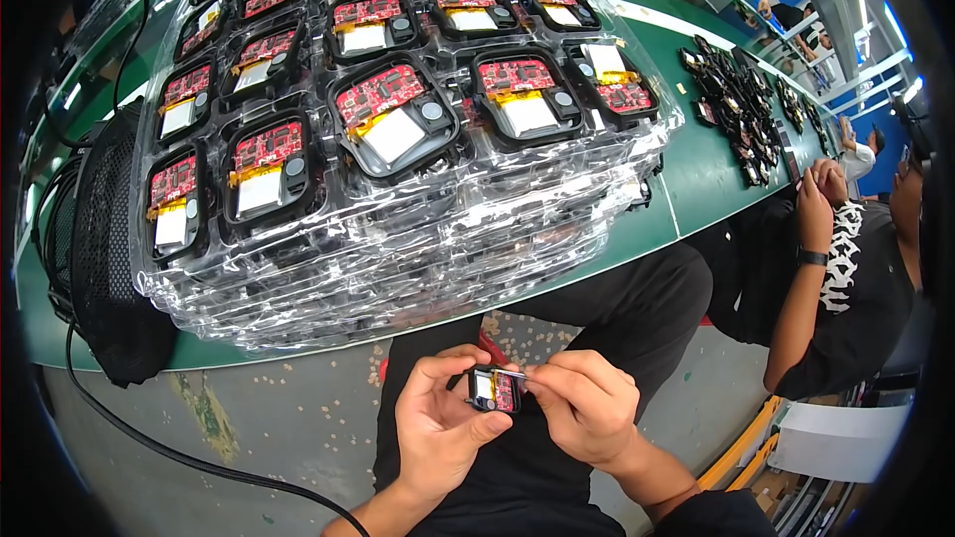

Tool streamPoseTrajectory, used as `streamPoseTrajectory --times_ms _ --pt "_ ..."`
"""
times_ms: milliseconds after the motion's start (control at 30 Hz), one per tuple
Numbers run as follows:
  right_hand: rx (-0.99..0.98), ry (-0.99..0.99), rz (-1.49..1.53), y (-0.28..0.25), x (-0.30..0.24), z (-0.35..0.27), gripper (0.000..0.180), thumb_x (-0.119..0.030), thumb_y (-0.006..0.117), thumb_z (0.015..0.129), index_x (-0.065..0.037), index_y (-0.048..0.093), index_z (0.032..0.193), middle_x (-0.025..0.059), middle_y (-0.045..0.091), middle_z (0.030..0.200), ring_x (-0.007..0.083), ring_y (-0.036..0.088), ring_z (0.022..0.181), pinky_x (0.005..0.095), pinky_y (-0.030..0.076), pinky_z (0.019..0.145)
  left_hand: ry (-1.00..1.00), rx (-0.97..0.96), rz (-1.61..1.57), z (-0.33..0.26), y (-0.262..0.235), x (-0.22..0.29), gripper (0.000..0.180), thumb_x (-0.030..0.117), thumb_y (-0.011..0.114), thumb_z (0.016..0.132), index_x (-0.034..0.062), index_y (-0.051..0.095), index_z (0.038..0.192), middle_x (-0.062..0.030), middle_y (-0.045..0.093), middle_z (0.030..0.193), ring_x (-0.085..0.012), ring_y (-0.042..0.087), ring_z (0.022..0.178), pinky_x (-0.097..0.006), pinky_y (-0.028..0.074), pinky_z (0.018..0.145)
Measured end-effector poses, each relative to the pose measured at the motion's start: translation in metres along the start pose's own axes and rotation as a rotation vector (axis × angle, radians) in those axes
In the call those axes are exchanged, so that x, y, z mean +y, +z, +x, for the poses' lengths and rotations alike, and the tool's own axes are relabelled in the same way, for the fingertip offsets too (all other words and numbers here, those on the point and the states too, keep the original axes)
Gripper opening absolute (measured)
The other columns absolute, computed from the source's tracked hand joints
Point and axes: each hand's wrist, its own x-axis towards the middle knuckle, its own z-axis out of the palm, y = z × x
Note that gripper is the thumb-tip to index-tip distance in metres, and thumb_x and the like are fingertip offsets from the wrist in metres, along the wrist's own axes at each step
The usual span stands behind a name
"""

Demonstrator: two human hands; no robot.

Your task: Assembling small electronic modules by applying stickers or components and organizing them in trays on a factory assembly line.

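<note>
My left hand (441, 425) holds a small black device case (494, 389) with a red circuit board and a white battery inside, above my lap. My right hand (582, 406) pinches a thin metal tool, whose tip touches the upper right edge of the case. In front of me a tall stack of clear plastic trays (298, 288) stands on the green table (711, 179); the top tray carries several similar black cases with red boards and white batteries (393, 117).
A black mesh object (109, 239) and black cables (179, 452) lie at the table's left end. More dark parts (741, 109) are spread on the table at the right. Another person in a black patterned shirt (856, 268) sits to my right. Speckled floor lies below.
</note>
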Motion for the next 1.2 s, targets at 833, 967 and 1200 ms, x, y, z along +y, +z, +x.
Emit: streamPoseTrajectory --times_ms 833,967,1200 --pt "0.012 -0.017 -0.131 0.002 0.000 -0.008 0.029 0.006 0.077 0.066 -0.002 0.073 0.094 0.0083 0.066 0.084 0.0207 0.066 0.064 0.0302 0.054 0.053 0.057 0.117 0.106 -0.003 0.013 -0.004 0.052 -0.012 0.079 0.078 0.0030 0.054 0.121 -0.0152 0.052 0.130 -0.0253 0.060 0.118 -0.034 0.057 0.096" --pt "-0.060 -0.083 -0.165 -0.002 0.004 -0.004 0.030 0.005 0.077 0.066 -0.002 0.072 0.095 0.0080 0.066 0.084 0.0207 0.065 0.063 0.0306 0.053 0.052 0.088 0.098 0.148 -0.002 0.011 -0.005 0.052 -0.014 0.078 0.078 0.0013 0.053 0.121 -0.0170 0.051 0.133 -0.0267 0.059 0.120 -0.037 0.057 0.098" --pt "-0.148 0.290 0.235 -0.029 -0.001 0.005 0.018 0.004 0.071 0.085 -0.001 0.066 0.102 0.0106 0.064 0.096 0.0146 0.062 0.072 0.0260 0.049 0.058 0.382 -0.022 0.555 0.001 0.014 0.003 0.049 -0.005 0.086 0.072 0.0005 0.060 0.113 -0.0192 0.059 0.123 -0.0277 0.065 0.110 -0.038 0.059 0.090"
